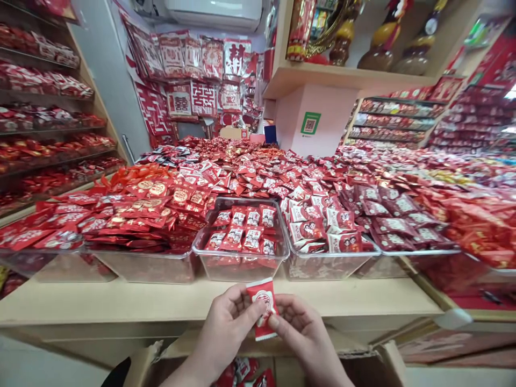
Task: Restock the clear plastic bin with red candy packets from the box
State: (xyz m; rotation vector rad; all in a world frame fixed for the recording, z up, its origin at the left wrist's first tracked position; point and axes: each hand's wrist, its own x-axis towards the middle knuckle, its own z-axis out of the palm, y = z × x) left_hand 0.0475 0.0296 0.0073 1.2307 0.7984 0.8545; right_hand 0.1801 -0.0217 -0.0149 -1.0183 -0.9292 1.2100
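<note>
My left hand (226, 328) and my right hand (302, 336) hold a small red-and-white wrapped packet (262, 307) upright between them, pinching it from both sides with thumbs and fingertips. Its printed front faces me, partly covered by my fingers. Just beyond my hands stands a clear plastic bin (241, 269) of similar red packets, on a pale wooden counter (209, 303). Below my wrists, an open cardboard box (153, 360) holds more red packets (245, 371), partly hidden by my hands.
Clear bins of red packets line the counter on both sides, with a dense heap of wrapped sweets behind them. Shelves of red goods stand left and right. Red paper decorations hang on the back wall. No other person is in view.
</note>
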